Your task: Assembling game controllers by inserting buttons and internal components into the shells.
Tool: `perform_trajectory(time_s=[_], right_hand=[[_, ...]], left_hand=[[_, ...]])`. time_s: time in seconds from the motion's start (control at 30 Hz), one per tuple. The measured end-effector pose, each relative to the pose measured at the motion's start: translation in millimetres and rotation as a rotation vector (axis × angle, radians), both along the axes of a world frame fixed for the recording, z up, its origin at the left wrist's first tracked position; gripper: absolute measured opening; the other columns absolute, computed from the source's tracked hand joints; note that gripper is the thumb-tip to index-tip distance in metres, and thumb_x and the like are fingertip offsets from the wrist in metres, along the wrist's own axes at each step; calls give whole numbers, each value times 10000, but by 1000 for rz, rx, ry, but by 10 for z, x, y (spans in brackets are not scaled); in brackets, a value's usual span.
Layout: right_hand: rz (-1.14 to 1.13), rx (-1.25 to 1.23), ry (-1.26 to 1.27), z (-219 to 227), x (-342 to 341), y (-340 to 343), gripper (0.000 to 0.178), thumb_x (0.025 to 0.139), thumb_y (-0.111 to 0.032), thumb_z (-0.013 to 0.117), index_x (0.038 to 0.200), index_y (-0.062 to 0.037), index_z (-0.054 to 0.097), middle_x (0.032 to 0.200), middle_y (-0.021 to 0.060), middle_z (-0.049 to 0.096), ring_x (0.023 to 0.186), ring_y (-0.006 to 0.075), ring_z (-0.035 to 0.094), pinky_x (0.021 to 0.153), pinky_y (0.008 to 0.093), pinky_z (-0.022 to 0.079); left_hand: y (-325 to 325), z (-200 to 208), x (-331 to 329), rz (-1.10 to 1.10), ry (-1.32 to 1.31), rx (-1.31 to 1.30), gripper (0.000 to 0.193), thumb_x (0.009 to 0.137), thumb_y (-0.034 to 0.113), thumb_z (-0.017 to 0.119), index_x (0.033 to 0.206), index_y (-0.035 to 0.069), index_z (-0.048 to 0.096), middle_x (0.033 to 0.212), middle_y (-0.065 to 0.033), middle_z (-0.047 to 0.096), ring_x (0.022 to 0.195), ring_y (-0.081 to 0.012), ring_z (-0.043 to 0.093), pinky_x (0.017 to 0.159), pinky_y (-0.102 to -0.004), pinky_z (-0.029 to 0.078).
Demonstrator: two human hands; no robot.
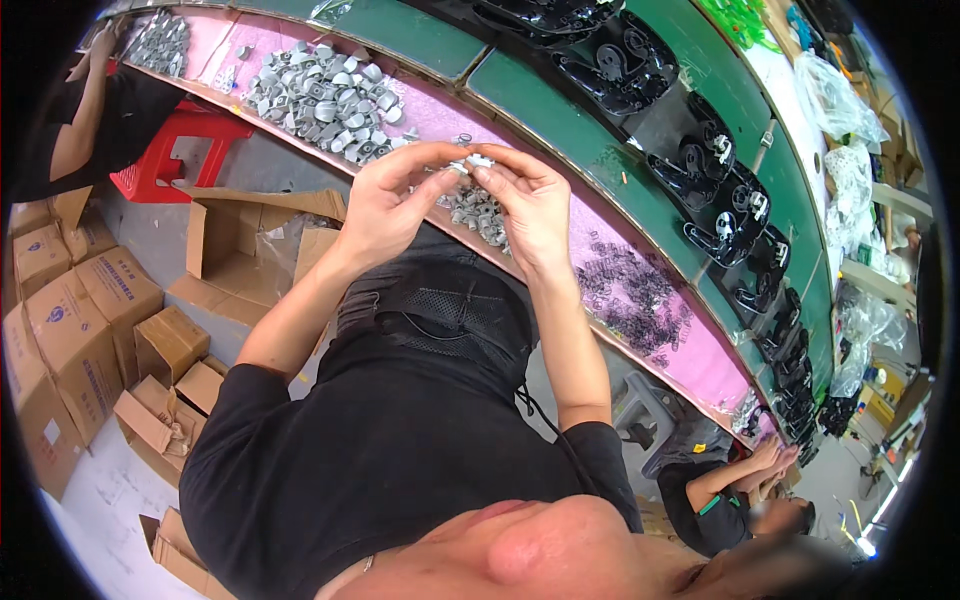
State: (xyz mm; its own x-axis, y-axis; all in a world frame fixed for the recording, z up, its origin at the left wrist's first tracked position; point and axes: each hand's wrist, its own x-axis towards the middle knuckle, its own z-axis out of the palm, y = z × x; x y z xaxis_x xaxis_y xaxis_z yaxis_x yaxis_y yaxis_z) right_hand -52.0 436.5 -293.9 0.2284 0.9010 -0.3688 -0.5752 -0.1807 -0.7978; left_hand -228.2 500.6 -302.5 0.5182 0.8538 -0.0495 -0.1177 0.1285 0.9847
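Observation:
My left hand (pixel 398 200) and my right hand (pixel 528 208) meet above the near edge of the pink-topped bench. Both are closed, pinching a small white-grey plastic piece (pixel 472 164) between thumbs and fingertips; the fingers partly cover it. Just below, between my hands, lies a heap of small grey pieces (pixel 478 214). To the left of my hands is a large pile of grey plastic caps (pixel 325 100). Right of my right hand, many thin black loop-shaped pieces (pixel 635 290) are spread on the pink surface.
Beyond the bench runs a green surface (pixel 560 125) carrying rows of glossy black moulded shells (pixel 615 65). One co-worker's arm (pixel 85 115) shows at far left, near a red stool (pixel 175 150); another person (pixel 735 495) works at lower right. Cardboard boxes (pixel 85 310) stand at left.

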Motion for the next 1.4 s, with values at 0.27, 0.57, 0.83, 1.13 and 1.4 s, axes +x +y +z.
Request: perform_trajectory(time_s=[0.27,0.57,0.83,1.13,1.4], right_hand=[[-126,187,-516,76,99,-88,468,825,208,742,1270,73,690,1244,140,665,1148,242,705,1012,350,603],[8,302,-848,95,130,-205,452,840,169,682,1265,21,725,1161,134,732,1094,252,720,1006,363,567],[-53,325,-10,-53,196,-248,398,997,-37,707,1378,54,630,1241,214,734,1278,363,659,1122,499,509],[85,248,215,-79,237,-290,212,1011,-111,713,1174,12,766,1266,220,722,1242,386,680,1100,492,534],[-1,138,323,-29,153,-304,287,1057,-129,655,1269,60,696,1200,206,741,1184,323,708,1029,412,574]], left_hand=[[76,317,-38,-268,67,11,229,1018,46,677,1233,-12,732,1113,-106,757,968,-158,745,809,-292,602],[140,348,48,-365,165,107,217,1010,62,693,1213,1,738,1064,-107,747,931,-181,740,768,-315,605],[102,316,59,-316,169,504,303,873,-69,736,1166,8,747,1071,-135,726,895,-278,730,768,-367,587],[69,225,37,-248,117,666,262,854,-10,795,1112,33,775,1026,-97,746,887,-263,744,756,-362,606],[62,190,86,-173,106,660,232,829,-23,804,1056,17,776,1026,-103,754,894,-265,757,767,-363,621]])
